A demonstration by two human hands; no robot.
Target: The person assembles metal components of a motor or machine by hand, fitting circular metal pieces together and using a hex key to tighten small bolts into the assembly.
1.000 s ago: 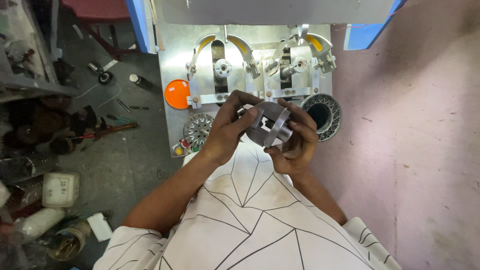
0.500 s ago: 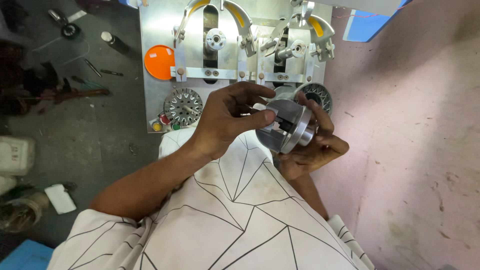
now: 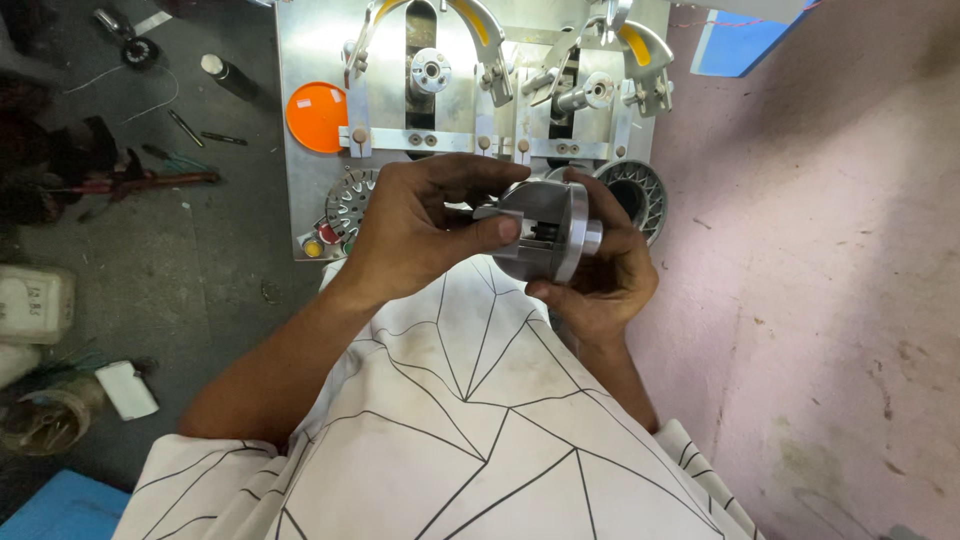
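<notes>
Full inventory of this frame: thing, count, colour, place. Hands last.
Round metal part: 1, silver, held between both hands at centre.
Metal fixture plate: 1, silver, on the floor ahead of the hands.
Orange disc: 1, orange, left side of the plate.
Ring-shaped slotted parts: 2, grey; one left of the hands, one right.
Hand tools: several, dark and red, on the floor at left.
Small bottle: 1, dark with pale cap, upper left floor.
White container: 1, left edge.
Pink surface: right side.
Patterned shirt: white with black lines, bottom.
Left hand: grip on the part's left side.
Right hand: cradles the part from below and right.
</notes>
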